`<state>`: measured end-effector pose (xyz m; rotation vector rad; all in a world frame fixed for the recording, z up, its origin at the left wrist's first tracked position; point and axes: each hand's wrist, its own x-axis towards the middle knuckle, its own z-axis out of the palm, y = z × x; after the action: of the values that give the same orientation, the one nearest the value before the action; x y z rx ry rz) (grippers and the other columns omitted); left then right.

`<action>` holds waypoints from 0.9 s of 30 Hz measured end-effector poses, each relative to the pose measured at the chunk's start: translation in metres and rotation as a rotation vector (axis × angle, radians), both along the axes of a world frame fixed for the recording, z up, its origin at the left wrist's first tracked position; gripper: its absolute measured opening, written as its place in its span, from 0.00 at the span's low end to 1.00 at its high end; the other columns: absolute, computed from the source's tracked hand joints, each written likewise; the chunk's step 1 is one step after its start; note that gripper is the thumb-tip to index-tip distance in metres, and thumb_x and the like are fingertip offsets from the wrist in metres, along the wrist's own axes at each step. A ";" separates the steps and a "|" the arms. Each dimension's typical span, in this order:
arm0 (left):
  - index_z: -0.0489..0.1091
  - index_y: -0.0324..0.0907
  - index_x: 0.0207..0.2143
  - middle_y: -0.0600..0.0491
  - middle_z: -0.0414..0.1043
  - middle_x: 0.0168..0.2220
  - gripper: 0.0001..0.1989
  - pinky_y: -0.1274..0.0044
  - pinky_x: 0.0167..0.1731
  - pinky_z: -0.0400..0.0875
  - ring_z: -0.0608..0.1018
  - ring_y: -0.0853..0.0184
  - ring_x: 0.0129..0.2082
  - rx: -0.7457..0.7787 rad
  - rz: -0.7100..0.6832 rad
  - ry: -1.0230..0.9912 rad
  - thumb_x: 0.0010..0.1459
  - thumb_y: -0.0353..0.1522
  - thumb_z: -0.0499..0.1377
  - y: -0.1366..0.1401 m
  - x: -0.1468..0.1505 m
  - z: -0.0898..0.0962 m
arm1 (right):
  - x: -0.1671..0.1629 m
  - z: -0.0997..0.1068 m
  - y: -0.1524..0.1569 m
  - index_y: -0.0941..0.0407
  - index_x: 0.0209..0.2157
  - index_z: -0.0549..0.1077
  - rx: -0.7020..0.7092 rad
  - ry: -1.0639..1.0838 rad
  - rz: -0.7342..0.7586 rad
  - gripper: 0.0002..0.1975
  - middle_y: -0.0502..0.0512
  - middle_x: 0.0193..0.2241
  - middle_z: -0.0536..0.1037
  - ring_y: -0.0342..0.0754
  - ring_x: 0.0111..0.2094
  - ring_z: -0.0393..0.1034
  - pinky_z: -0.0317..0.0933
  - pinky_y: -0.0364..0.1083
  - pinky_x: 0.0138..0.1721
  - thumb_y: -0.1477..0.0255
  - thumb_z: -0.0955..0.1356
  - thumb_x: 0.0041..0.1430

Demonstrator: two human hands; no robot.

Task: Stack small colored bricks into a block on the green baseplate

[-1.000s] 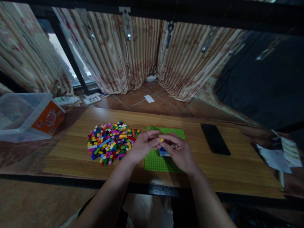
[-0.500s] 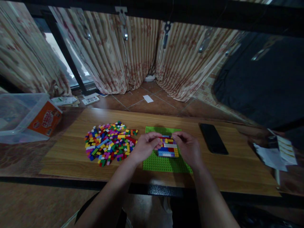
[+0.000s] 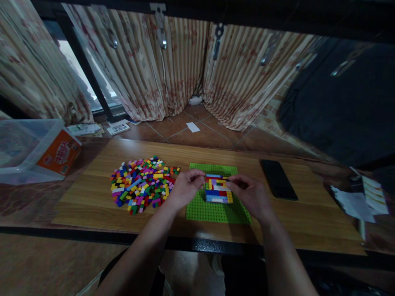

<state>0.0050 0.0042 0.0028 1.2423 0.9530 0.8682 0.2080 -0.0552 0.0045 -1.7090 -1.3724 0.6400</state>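
Observation:
A block built of colourful toy bricks (image 3: 218,193) sits on a green studded baseplate (image 3: 197,213). Yellow, red, blue, white and light-blue bricks show in its top. At its upper left edge is my left hand (image 3: 186,189), with thumb and fingers closed together; whatever they hold, if anything, is hidden. My right hand (image 3: 253,196) is at the block's right side, thumb and forefinger pinched close by its upper right corner. Something small and dark may be between those fingertips, too small to name.
A pile of loose toy bricks (image 3: 142,187) lies left of the baseplate on the wooden board (image 3: 92,205). To the right lies a black phone (image 3: 278,179). A clear plastic bin (image 3: 31,164) stands at the far left, and papers (image 3: 352,201) lie at the far right.
My hands have moved apart, the right one shifting to the right and the left one slightly left. More of the brick block's top now shows between them.

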 end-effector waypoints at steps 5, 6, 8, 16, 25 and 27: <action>0.73 0.37 0.34 0.56 0.70 0.23 0.06 0.80 0.25 0.64 0.71 0.73 0.23 0.025 0.018 0.042 0.53 0.29 0.59 0.002 -0.004 -0.002 | -0.002 0.002 -0.002 0.55 0.32 0.78 -0.036 -0.257 0.022 0.15 0.56 0.31 0.79 0.51 0.32 0.72 0.63 0.50 0.36 0.58 0.72 0.49; 0.73 0.37 0.34 0.56 0.71 0.23 0.06 0.80 0.25 0.64 0.71 0.73 0.23 0.029 0.020 0.041 0.53 0.29 0.59 0.002 -0.004 -0.002 | -0.002 0.002 -0.002 0.55 0.32 0.78 -0.035 -0.273 0.026 0.15 0.56 0.31 0.79 0.51 0.32 0.72 0.63 0.50 0.36 0.58 0.72 0.50; 0.73 0.38 0.33 0.56 0.71 0.24 0.05 0.80 0.25 0.64 0.71 0.73 0.23 0.035 0.016 0.043 0.53 0.29 0.58 0.001 -0.004 -0.001 | -0.003 0.002 -0.001 0.55 0.31 0.78 -0.032 -0.275 0.048 0.14 0.55 0.30 0.79 0.50 0.31 0.72 0.63 0.49 0.35 0.58 0.70 0.52; 0.73 0.38 0.34 0.56 0.71 0.25 0.06 0.80 0.26 0.64 0.71 0.73 0.24 0.067 -0.016 0.070 0.54 0.31 0.58 0.001 -0.005 -0.003 | 0.002 0.009 -0.004 0.54 0.31 0.77 -0.072 -0.205 0.058 0.12 0.53 0.28 0.79 0.49 0.29 0.71 0.61 0.47 0.33 0.60 0.67 0.56; 0.73 0.39 0.33 0.55 0.72 0.26 0.06 0.80 0.26 0.65 0.71 0.72 0.25 0.084 -0.039 0.090 0.54 0.32 0.58 0.000 -0.006 -0.005 | 0.001 0.007 0.009 0.53 0.30 0.78 0.044 -0.211 0.100 0.14 0.54 0.31 0.80 0.50 0.34 0.73 0.63 0.48 0.37 0.61 0.64 0.60; 0.73 0.39 0.33 0.55 0.71 0.26 0.06 0.79 0.27 0.65 0.71 0.72 0.25 0.077 -0.040 0.076 0.53 0.32 0.58 0.000 -0.006 -0.005 | 0.001 0.004 0.012 0.53 0.29 0.78 0.067 -0.182 0.103 0.13 0.54 0.31 0.80 0.50 0.34 0.73 0.63 0.49 0.38 0.62 0.65 0.59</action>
<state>-0.0014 0.0045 -0.0018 1.3641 0.9594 0.8379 0.2090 -0.0432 0.0082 -1.6840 -1.6002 0.4985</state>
